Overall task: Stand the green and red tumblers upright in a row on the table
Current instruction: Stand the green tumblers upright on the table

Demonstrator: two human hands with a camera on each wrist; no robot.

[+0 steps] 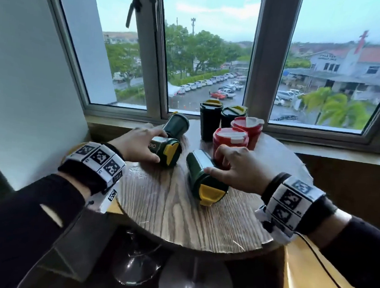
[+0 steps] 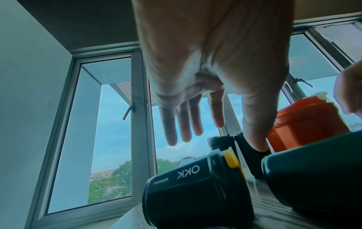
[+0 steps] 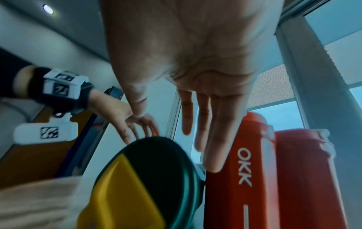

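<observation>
Three green tumblers with yellow lids lie on their sides on the round wooden table [image 1: 169, 209]. My left hand [image 1: 155, 145] reaches over one of them [image 1: 165, 151] with fingers straight and thumb down beside it; in the left wrist view the fingers [image 2: 184, 133] hover above that tumbler [image 2: 195, 186]. My right hand [image 1: 213, 163] spreads over another lying tumbler [image 1: 204, 180], thumb on its side, fingers straight toward the near red tumbler [image 1: 229, 139]. The third [image 1: 178, 124] lies farther back left. Two green tumblers [image 1: 209, 120] and a second red one [image 1: 248, 128] stand upright at the back.
The window sill [image 1: 317, 149] and panes run right behind the table. A white wall [image 1: 32, 89] closes the left side. A yellow seat [image 1: 310, 273] sits at the lower right, and chrome bases [image 1: 132, 267] stand under the table.
</observation>
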